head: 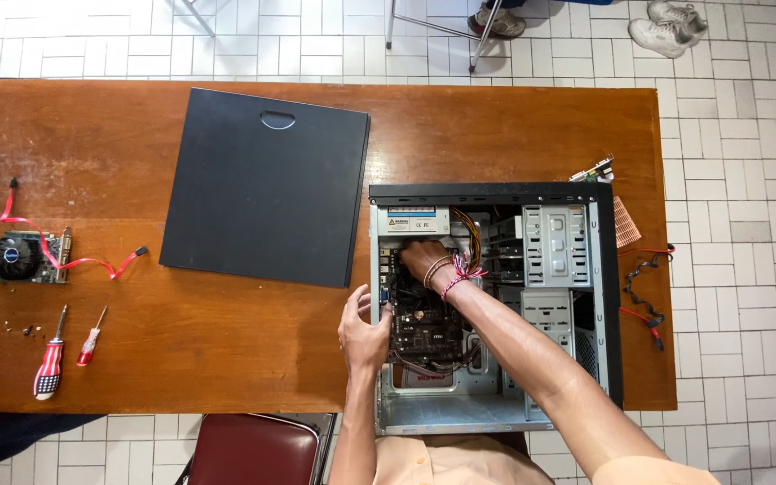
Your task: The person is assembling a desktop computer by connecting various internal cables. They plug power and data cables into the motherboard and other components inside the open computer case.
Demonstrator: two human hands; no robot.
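**Bright, even light over the whole bench**

Soft daylight-like brightness fills the room, no hard glare anywhere. The wooden table (226,359) shows a dull sheen near its middle. Shadows stay faint, deepest inside the open computer case (496,305). Everything reads sharp; straight tile lines bow slightly toward the frame's edges.

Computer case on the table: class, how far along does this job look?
Done: the black side panel is off and lies flat beside the open computer case; a graphics card and two screwdrivers lie at the table's far left. In hand: the right hand reaches down onto the motherboard while the left hand steadies the case edge. Left: the board and cables sit inside.
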